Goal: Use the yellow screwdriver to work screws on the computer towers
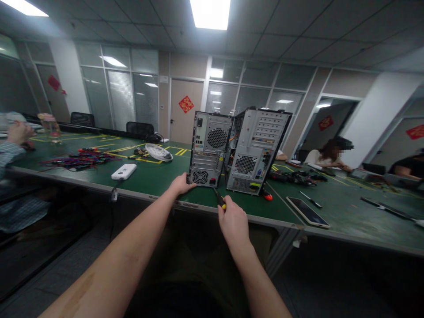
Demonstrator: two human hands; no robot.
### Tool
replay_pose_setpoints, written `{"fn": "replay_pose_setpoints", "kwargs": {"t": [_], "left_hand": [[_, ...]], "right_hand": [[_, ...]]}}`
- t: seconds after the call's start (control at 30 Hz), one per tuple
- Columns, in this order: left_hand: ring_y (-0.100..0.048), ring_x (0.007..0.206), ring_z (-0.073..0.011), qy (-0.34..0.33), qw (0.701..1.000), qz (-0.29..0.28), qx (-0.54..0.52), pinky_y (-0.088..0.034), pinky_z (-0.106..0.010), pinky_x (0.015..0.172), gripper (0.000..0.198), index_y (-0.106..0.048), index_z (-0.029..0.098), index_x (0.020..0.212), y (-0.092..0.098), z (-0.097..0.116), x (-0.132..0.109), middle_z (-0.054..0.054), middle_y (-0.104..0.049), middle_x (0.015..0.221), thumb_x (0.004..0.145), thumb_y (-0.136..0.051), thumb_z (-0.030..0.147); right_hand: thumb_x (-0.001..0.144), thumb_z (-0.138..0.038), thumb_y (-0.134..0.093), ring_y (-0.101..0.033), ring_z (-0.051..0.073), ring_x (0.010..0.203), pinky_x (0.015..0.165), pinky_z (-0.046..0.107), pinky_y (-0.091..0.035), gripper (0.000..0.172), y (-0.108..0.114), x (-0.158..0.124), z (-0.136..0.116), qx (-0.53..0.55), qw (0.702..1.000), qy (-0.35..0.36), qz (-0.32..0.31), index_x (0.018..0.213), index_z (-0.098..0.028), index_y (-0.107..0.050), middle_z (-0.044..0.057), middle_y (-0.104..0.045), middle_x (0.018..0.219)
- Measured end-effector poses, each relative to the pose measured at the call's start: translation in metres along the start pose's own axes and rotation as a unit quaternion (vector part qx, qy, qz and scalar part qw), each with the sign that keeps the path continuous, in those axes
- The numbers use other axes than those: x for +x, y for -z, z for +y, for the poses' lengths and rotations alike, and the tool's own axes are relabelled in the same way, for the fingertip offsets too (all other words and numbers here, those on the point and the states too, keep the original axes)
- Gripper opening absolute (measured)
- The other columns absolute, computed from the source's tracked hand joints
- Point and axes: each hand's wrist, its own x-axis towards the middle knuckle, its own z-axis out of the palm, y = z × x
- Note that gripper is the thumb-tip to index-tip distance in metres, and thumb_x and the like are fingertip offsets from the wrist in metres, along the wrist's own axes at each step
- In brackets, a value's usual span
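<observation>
My right hand (234, 221) is closed round a screwdriver (221, 202) with a black and yellow handle. Its shaft points up at the lower edge of the left computer case (205, 168), just beneath the power supply; whether the tip sits in a screw is too small to tell. At that case's lower left corner, my left hand (181, 184) grips it, thumb along the bottom front, other fingers partly hidden behind the side. The case stands upright, rear panel towards me, fan grille and ports showing. Close on its right stands a larger computer case (247, 165), also rear side forward.
A white power bank (123, 172), tangled wires (82, 159) and a white round fan-like object (159, 152) lie leftwards on the green table (159, 176). Rightwards are a red-tipped tool (267, 196), phone (307, 212), pen (310, 199) and black cables (306, 177). Other people sit at both sides.
</observation>
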Motion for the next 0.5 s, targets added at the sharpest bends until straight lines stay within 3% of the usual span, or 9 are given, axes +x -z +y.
{"fn": "replay_pose_setpoints", "kwargs": {"t": [0.3, 0.5], "left_hand": [[-0.068, 0.118, -0.0319, -0.003, 1.0, 0.002, -0.009, -0.053, -0.033, 0.093, 0.072, -0.056, 0.017, 0.131, -0.0025, -0.0022, 0.0022, -0.018, -0.069, 0.131, 0.078, -0.075, 0.062], [-0.068, 0.118, -0.0326, -0.002, 1.0, 0.001, -0.007, -0.053, -0.034, 0.093, 0.071, -0.057, 0.016, 0.129, -0.0032, -0.0029, 0.0036, -0.018, -0.069, 0.132, 0.078, -0.075, 0.061]], "right_hand": [[0.097, -0.015, -0.055, -0.066, 0.019, 0.084, 0.068, 0.027, -0.038, 0.03, -0.0058, -0.0011, 0.0045, -0.023, 0.999, 0.029, 0.015, 0.126, -0.024, -0.061, 0.005, -0.065, 0.101], [0.097, -0.014, -0.055, -0.064, 0.019, 0.083, 0.07, 0.027, -0.04, 0.028, -0.0057, -0.0008, 0.0037, 0.005, 0.999, 0.032, 0.011, 0.122, -0.024, -0.065, 0.005, -0.064, 0.1]]}}
